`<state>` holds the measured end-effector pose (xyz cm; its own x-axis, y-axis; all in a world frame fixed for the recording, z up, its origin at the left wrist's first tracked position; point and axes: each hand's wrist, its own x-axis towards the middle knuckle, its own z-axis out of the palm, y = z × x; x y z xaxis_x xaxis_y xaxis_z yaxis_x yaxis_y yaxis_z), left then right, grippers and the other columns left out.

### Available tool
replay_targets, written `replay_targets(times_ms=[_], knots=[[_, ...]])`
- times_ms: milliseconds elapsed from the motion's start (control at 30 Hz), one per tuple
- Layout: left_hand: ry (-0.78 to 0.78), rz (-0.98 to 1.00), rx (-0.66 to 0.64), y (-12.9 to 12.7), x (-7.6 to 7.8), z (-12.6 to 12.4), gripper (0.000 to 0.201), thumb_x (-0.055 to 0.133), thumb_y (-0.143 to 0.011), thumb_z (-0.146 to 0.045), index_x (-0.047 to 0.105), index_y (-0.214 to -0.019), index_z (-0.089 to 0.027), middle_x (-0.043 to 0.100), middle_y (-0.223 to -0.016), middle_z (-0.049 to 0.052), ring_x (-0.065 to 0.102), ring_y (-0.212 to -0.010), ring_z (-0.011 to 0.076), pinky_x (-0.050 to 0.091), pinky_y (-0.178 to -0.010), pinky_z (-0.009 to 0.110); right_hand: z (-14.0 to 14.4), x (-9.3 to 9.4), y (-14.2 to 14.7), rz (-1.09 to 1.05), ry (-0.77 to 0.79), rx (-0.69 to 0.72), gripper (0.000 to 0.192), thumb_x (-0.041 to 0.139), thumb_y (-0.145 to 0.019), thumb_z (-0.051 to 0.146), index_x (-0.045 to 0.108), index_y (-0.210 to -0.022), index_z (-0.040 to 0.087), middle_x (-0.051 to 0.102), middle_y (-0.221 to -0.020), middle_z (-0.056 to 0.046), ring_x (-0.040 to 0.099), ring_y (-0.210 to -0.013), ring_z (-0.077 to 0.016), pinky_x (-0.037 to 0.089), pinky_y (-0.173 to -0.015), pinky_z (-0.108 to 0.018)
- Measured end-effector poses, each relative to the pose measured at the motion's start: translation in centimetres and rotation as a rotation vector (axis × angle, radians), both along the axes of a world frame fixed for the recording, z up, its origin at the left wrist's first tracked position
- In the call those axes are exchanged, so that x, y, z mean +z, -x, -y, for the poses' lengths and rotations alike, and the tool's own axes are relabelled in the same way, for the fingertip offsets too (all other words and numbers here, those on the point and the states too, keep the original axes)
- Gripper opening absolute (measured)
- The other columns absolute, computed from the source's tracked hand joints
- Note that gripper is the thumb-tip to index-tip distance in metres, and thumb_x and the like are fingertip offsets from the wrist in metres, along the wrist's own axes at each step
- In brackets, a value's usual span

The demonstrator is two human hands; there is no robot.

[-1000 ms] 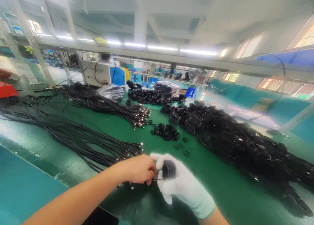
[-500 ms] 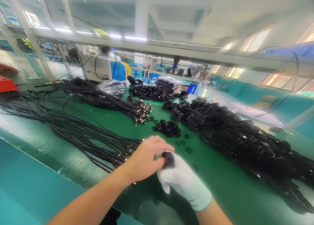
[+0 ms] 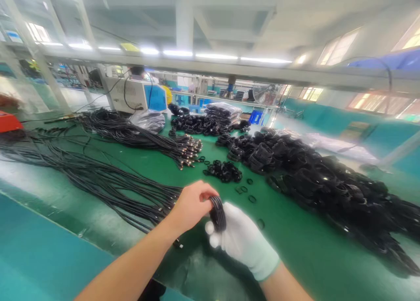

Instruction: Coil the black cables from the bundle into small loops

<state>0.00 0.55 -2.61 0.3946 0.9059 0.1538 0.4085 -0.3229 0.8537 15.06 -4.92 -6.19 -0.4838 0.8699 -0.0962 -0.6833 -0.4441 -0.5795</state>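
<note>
A coiled black cable [image 3: 218, 214] is held between both hands above the green bench top. My left hand [image 3: 193, 204], bare, pinches the coil's upper left side between thumb and fingers. My right hand [image 3: 241, 237], in a white glove, grips the coil from the right, its fingertips showing under the lower edge. Beyond the hands lies a small heap of black rings [image 3: 226, 171], with a few loose rings [image 3: 252, 199] scattered to its right. To the left, a bundle of straight black cables [image 3: 131, 191] ends with metal plugs near my left wrist.
A large pile of coiled black cables [image 3: 315, 183] covers the right side. Farther back lie another cable bundle [image 3: 138, 134], a clear plastic bag [image 3: 148, 120] and more coils [image 3: 210, 125]. A white and blue machine [image 3: 138, 94] stands behind, under a shelf beam [image 3: 203, 65].
The coil has turned and shows more of its side. My left hand has shifted slightly, and the right hand's fingers now sit under the coil. The view has moved a little.
</note>
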Motion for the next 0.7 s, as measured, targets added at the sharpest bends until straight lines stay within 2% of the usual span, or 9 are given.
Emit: replay_targets(times_ms=[67, 133, 200, 233, 300, 367, 500, 567, 700], knots=[[0.030, 0.036, -0.129, 0.7, 0.3, -0.4, 0.029, 0.059, -0.071, -0.020, 0.068, -0.099, -0.024, 0.060, -0.095, 0.002, 0.053, -0.081, 0.0156, 0.044, -0.072, 0.026, -0.1, 0.0, 0.2, -0.061, 0.068, 0.028, 0.031, 0.046, -0.087, 0.041, 0.057, -0.101, 0.015, 0.064, -0.086, -0.005, 0.061, -0.062, -0.0138, 0.047, -0.046, -0.023], [0.109, 0.137, -0.335, 1.4, 0.5, -0.9, 0.037, 0.059, -0.072, -0.023, 0.064, -0.109, -0.025, 0.059, -0.111, 0.003, 0.054, -0.092, 0.0178, 0.045, -0.078, 0.027, -0.2, 0.2, 0.3, -0.112, 0.136, 0.132, 0.038, 0.042, -0.088, 0.046, 0.057, -0.100, 0.014, 0.065, -0.089, -0.007, 0.060, -0.061, -0.0126, 0.045, -0.044, -0.021], [0.217, 0.238, -0.466, 1.6, 0.5, -1.4, 0.035, 0.058, -0.074, -0.027, 0.063, -0.109, -0.021, 0.061, -0.110, 0.005, 0.056, -0.091, 0.0188, 0.046, -0.076, 0.027, -0.2, 0.5, 0.5, -0.102, 0.171, 0.214, 0.046, 0.039, -0.087, 0.053, 0.057, -0.100, 0.012, 0.064, -0.087, -0.009, 0.058, -0.060, -0.0122, 0.045, -0.046, -0.022], [0.254, 0.253, -0.470, 1.5, 0.4, -1.5, 0.032, 0.058, -0.075, -0.029, 0.064, -0.105, -0.019, 0.064, -0.102, 0.005, 0.058, -0.087, 0.0187, 0.046, -0.073, 0.027, -0.2, 0.6, 0.6, -0.066, 0.160, 0.203, 0.049, 0.039, -0.086, 0.056, 0.057, -0.100, 0.012, 0.064, -0.087, -0.010, 0.058, -0.061, -0.0123, 0.047, -0.049, -0.023], [0.250, 0.187, -0.373, 1.0, 0.4, -1.6, 0.026, 0.061, -0.073, -0.032, 0.065, -0.095, -0.017, 0.066, -0.091, 0.004, 0.059, -0.083, 0.0189, 0.046, -0.073, 0.028, -0.2, 0.8, 0.5, 0.076, 0.056, 0.086, 0.050, 0.048, -0.082, 0.058, 0.057, -0.100, 0.012, 0.062, -0.090, -0.010, 0.059, -0.067, -0.0144, 0.050, -0.057, -0.028], [0.159, 0.063, -0.229, 0.5, 0.5, -1.4, 0.024, 0.063, -0.072, -0.035, 0.067, -0.089, -0.018, 0.066, -0.091, 0.003, 0.058, -0.086, 0.0199, 0.044, -0.078, 0.029, -0.2, 0.7, 0.3, 0.253, -0.098, -0.047, 0.044, 0.064, -0.076, 0.046, 0.055, -0.105, 0.014, 0.059, -0.096, -0.008, 0.060, -0.078, -0.0170, 0.052, -0.068, -0.033], [0.045, 0.033, 0.001, 0.3, 0.5, -0.2, 0.025, 0.049, -0.083, -0.039, 0.065, -0.089, -0.021, 0.063, -0.087, 0.001, 0.055, -0.080, 0.0162, 0.043, -0.071, 0.027, -0.2, 0.3, -0.5, 0.371, -0.205, -0.068, 0.051, 0.069, -0.074, 0.023, 0.046, -0.120, 0.019, 0.056, -0.099, -0.006, 0.062, -0.088, -0.0202, 0.049, -0.082, -0.042], [0.155, 0.088, 0.023, 0.5, 0.2, 0.7, 0.024, 0.047, -0.084, -0.037, 0.062, -0.083, -0.018, 0.060, -0.076, 0.000, 0.052, -0.066, 0.0130, 0.041, -0.060, 0.023, -0.2, 0.5, -0.6, 0.355, -0.209, -0.057, 0.046, 0.066, -0.078, 0.023, 0.045, -0.119, 0.018, 0.055, -0.103, -0.008, 0.061, -0.092, -0.0214, 0.049, -0.084, -0.044], [0.397, 0.254, -0.077, 0.5, -0.8, 2.2, 0.012, 0.059, -0.074, -0.026, 0.055, -0.074, -0.016, 0.052, -0.064, -0.004, 0.044, -0.055, 0.0079, 0.033, -0.049, 0.017, 0.0, 1.3, -0.3, 0.453, -0.239, -0.008, 0.043, 0.067, -0.077, 0.019, 0.048, -0.115, 0.017, 0.053, -0.116, -0.011, 0.059, -0.100, -0.0234, 0.049, -0.085, -0.046]])
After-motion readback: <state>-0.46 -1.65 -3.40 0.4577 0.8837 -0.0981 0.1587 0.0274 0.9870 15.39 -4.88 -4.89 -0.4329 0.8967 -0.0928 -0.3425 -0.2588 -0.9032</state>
